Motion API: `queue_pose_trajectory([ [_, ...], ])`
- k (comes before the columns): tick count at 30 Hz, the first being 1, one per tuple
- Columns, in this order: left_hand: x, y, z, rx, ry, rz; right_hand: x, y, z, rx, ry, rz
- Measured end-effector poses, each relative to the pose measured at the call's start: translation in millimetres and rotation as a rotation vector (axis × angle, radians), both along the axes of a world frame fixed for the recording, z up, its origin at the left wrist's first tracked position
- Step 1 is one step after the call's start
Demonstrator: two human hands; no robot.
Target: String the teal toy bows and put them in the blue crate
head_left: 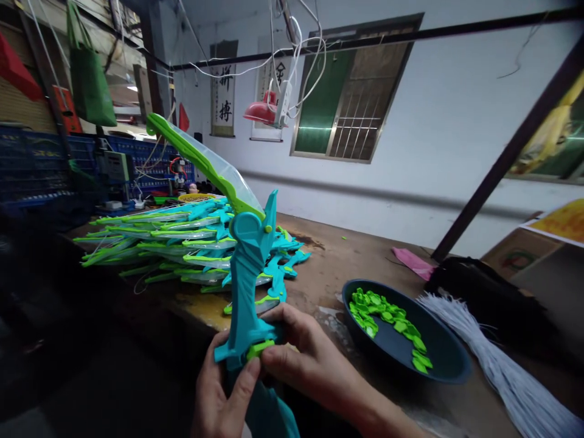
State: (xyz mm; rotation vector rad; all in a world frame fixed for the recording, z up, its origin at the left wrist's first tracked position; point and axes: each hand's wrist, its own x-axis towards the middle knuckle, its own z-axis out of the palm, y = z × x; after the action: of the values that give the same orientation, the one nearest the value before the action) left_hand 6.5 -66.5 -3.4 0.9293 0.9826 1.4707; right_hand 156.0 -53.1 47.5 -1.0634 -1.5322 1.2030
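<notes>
I hold a toy sword (245, 261) upright in front of me; its hilt is teal, its blade clear with a lime-green edge reaching up and left. My left hand (222, 389) grips the bottom of the hilt, thumb pressed on a small green piece (259, 348) at the pommel. My right hand (298, 353) pinches that same green piece and the hilt's end from the right. A pile of matching toy swords (182, 243) lies on the wooden workbench (337, 261) just behind.
A dark round bowl (438, 356) with several small green pieces (387, 319) sits right of my hands. A bundle of white strands (502, 365) lies further right, with a black bag (479, 286) behind. Blue crates (36, 164) stand far left; a red lamp (261, 111) hangs above.
</notes>
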Motion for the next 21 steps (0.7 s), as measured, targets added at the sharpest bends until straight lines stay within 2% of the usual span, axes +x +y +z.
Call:
queue_pose_trajectory([
  [3,0,-2,4.0,-0.015,-0.001,-0.033,3,-4,0.9,-0.007,-0.003,-0.039],
  [6,2,-3,6.2,0.015,0.032,-0.017,10,1,3.2,-0.009,-0.029,0.027],
  [9,4,-2,4.9,0.055,0.071,-0.003,14,5,6.2,0.147,-0.175,0.061],
  [12,6,1,2.6,0.096,0.143,0.008,14,3,7.6,0.272,-0.304,0.002],
  [17,0,6,-7.6,0.099,0.398,0.018,15,-12,0.2,0.272,-0.392,-0.147],
  [19,-1,17,-16.3,0.044,0.438,-0.025,20,-13,-6.4,0.324,-0.392,-0.182],
  [21,0,32,-23.7,-0.037,0.401,-0.145,28,-13,-12.8,0.392,-0.372,-0.218],
])
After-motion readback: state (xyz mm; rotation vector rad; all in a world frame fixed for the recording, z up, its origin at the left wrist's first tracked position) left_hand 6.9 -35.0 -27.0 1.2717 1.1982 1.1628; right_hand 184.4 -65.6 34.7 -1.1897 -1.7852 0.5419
